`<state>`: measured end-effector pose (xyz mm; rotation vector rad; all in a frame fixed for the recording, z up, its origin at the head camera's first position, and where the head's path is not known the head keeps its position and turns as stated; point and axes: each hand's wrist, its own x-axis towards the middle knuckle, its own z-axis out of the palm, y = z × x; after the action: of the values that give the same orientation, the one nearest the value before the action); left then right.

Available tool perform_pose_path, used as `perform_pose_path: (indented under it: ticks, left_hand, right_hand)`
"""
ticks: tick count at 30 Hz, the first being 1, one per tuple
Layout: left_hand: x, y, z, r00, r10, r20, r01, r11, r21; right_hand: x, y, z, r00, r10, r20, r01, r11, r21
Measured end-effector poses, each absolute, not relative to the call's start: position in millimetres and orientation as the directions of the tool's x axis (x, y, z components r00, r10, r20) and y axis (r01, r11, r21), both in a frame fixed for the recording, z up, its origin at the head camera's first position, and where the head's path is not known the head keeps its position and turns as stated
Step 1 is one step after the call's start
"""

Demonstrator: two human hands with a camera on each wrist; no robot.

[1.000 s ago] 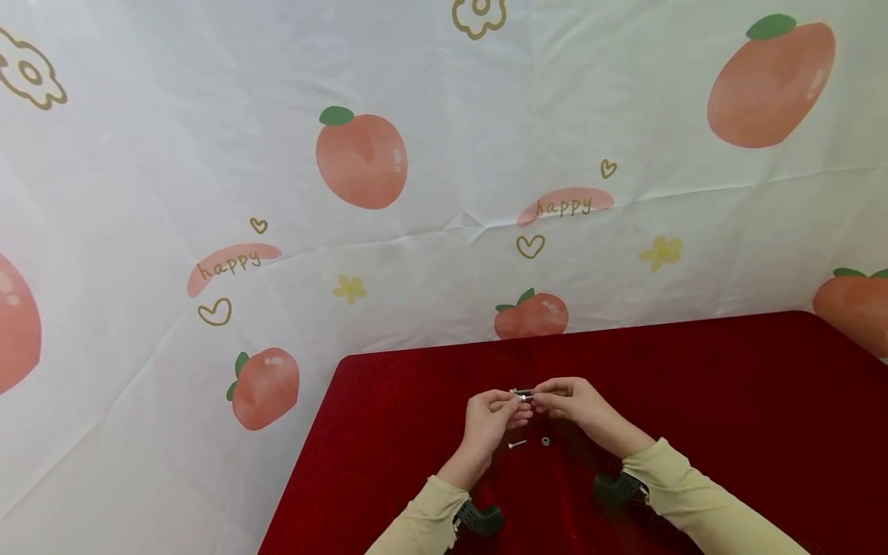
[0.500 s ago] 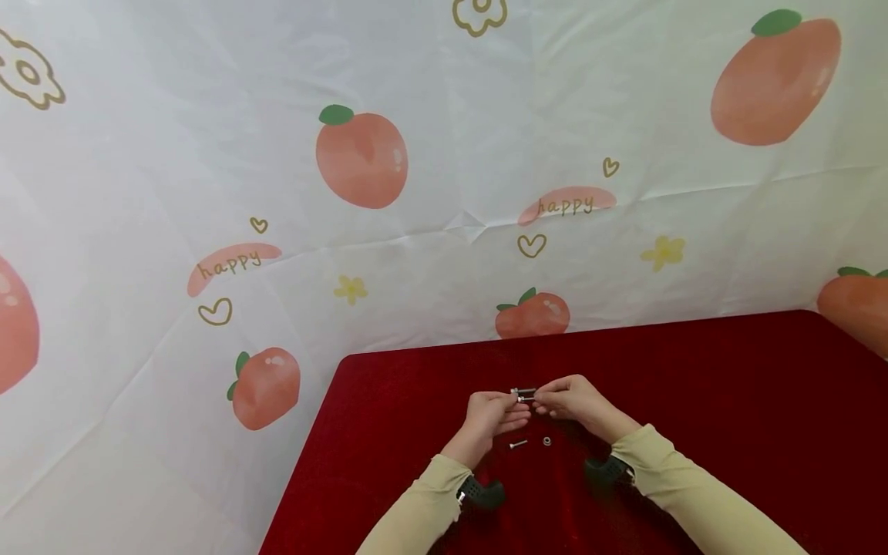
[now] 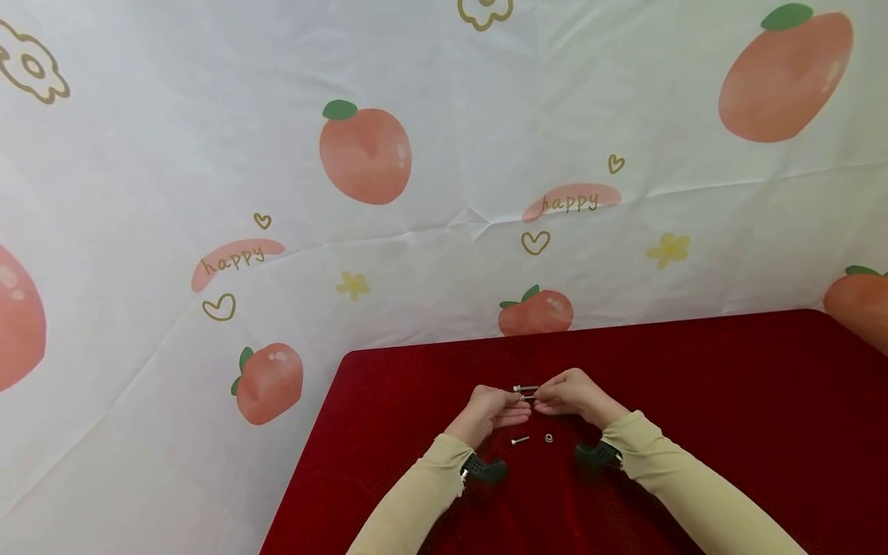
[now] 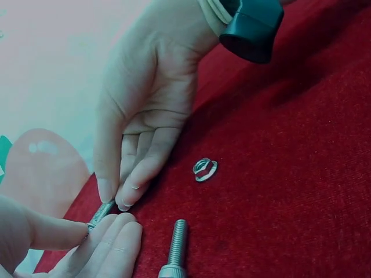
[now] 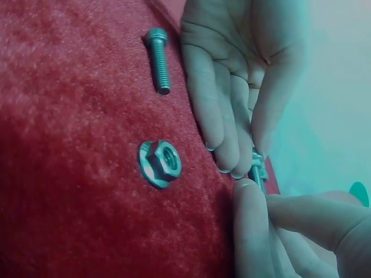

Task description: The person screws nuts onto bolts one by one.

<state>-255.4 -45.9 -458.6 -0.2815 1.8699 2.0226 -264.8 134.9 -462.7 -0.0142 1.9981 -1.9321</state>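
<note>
My left hand [image 3: 494, 408] pinches one end of a small metal bolt [image 4: 103, 212] between thumb and fingers. From the other side, my right hand [image 3: 574, 395] pinches its threaded end with thumb and fingertips. Held roughly level, the bolt spans the short gap between both hands; the fingertips hide its ends, so I cannot tell whether a nut is on it. Just beyond the hands lies another bolt [image 3: 525, 388]. Nearer to me, a socket-head bolt [image 5: 159, 61] lies on the red cloth, with a flange nut [image 5: 160, 164] to its right in the head view.
A red velvety cloth [image 3: 694, 401] covers the table. Behind it hangs a white sheet [image 3: 430, 154] printed with fruit and flowers. Each wrist wears a dark device, the left device [image 3: 486, 469] and the right device [image 3: 595, 455] both near the cloth.
Both hands stay together around the bolt, with small shifts of the fingers and wrists. More of the far bolt shows now. The loose bolt and nut lie as before; the head view has shifted slightly.
</note>
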Motion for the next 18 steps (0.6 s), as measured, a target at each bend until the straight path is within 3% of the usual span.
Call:
perform_pose_path:
  ticks: [10,18]
  left_hand:
    - [-254.4,-46.6,-457.8,-0.908,0.133,-0.396,-0.405,-0.042,0.913]
    - [-246.5,-67.3,-446.1,-0.938,0.164,-0.306,-0.309,0.006,0.951]
  right_hand:
    - [-260.6,136.2,-465.2,-0.944,-0.239,-0.228,0.209,0.102,-0.972]
    - [-255.3,155.8,-457.5,-0.900,-0.422,-0.111,0.058,0.136,-0.989]
